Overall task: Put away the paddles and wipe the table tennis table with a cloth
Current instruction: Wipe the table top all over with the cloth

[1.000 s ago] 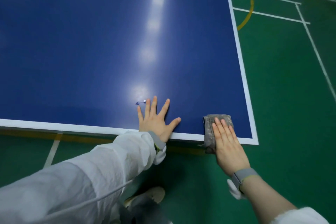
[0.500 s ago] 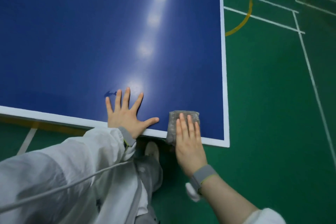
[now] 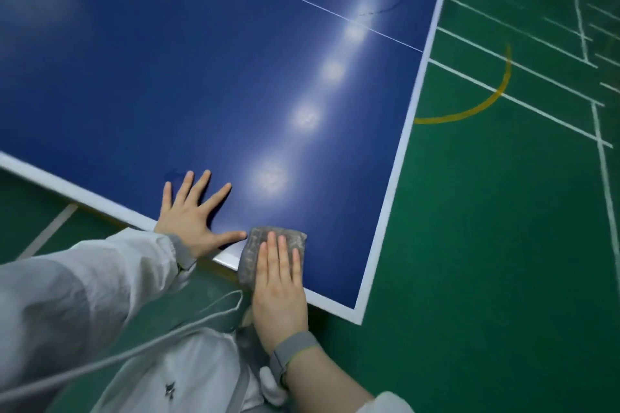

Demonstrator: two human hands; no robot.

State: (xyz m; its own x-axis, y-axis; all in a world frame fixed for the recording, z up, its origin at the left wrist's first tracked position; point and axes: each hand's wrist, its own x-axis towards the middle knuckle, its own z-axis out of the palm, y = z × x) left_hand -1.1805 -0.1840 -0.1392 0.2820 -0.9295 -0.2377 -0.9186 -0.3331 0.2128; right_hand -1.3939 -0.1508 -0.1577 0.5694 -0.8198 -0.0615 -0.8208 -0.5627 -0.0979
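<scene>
Grey, mottled and folded into a thick pad, the wiping cloth (image 3: 268, 250) is lying on the near edge of the blue table tennis table with white border lines (image 3: 201, 77), partly draped over the white edge strip so that its lower part is hanging off the rim. The right hand (image 3: 280, 285) is pressing down on it with straight fingers held close together, palm flat, the fingertips reaching about halfway up the cloth; nothing is being curled around or pinched. Just to the left, the left hand (image 3: 191, 211) is resting flat on the blue surface with its fingers spread wide, the thumb stretching toward the cloth and nearly touching its left side. Both wrists are wearing grey bands, and the left arm is covered by a white long sleeve (image 3: 84, 285), while the right forearm is showing bare below a rolled white cuff. A pale cord (image 3: 188, 329) is running across the white jacket beneath the arms. Bright ceiling-light reflections are glinting in a row across the glossy tabletop, and a thin white centre line is crossing it farther away. The table's near right corner is sitting to the right of the cloth. Beyond it, the green sports floor with white court lines and a yellow arc (image 3: 503, 211) is stretching away to the right.
</scene>
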